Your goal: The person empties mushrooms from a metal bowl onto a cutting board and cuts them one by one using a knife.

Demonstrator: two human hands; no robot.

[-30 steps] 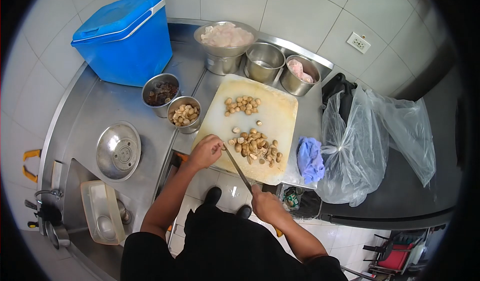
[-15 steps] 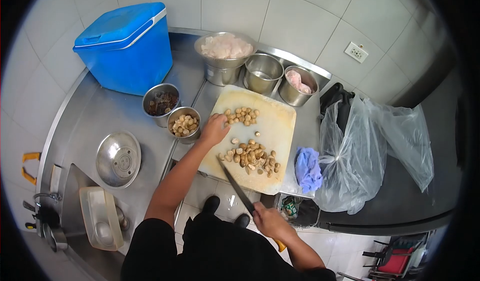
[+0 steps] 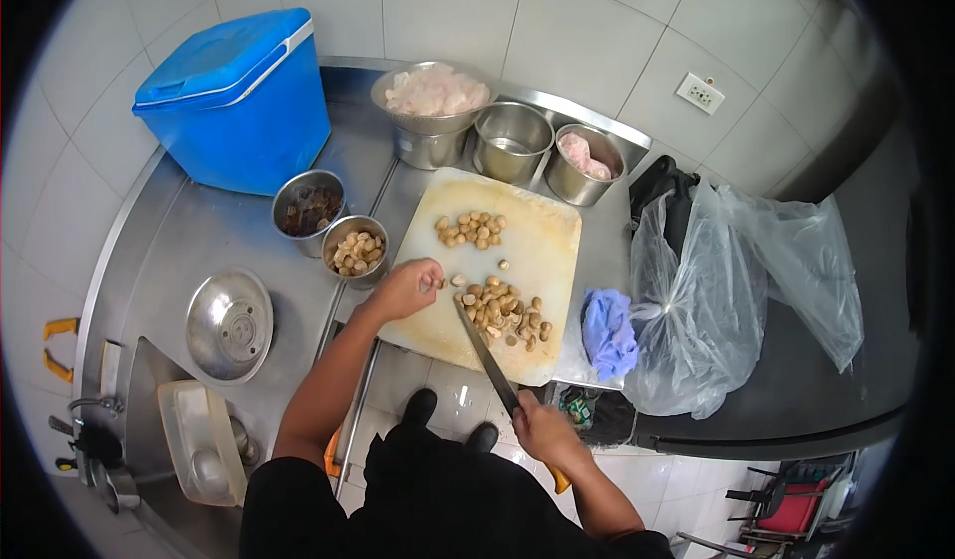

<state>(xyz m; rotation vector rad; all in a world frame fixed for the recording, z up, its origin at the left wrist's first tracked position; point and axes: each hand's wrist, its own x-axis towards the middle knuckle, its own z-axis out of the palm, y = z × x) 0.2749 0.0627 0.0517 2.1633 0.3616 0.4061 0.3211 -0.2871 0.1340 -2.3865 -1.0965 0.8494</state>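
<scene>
My right hand (image 3: 542,430) is closed round the yellow handle of a long knife (image 3: 487,358), whose tip lies beside the near pile of mushrooms (image 3: 502,310). Over the left edge of the white cutting board (image 3: 547,231), my left hand (image 3: 410,288) has its fingers pinched on a small mushroom piece (image 3: 441,283). Farther back on the board sits a second group of mushrooms (image 3: 471,229), with a single one (image 3: 503,264) between the two groups. Left of the board, a metal container of cut mushrooms (image 3: 357,252) stands against another with dark contents (image 3: 310,212).
A blue cooler (image 3: 239,101) stands at the back left. Behind the board are a bowl of pale meat (image 3: 436,93) and two metal pots (image 3: 513,142). A blue cloth (image 3: 609,333) and plastic bags (image 3: 696,300) lie right; a metal bowl (image 3: 230,325) sits left.
My left hand went up to the far mushrooms, then came back toward me with a small piece. The knife tip moved away from my left hand, then up beside the near pile.
</scene>
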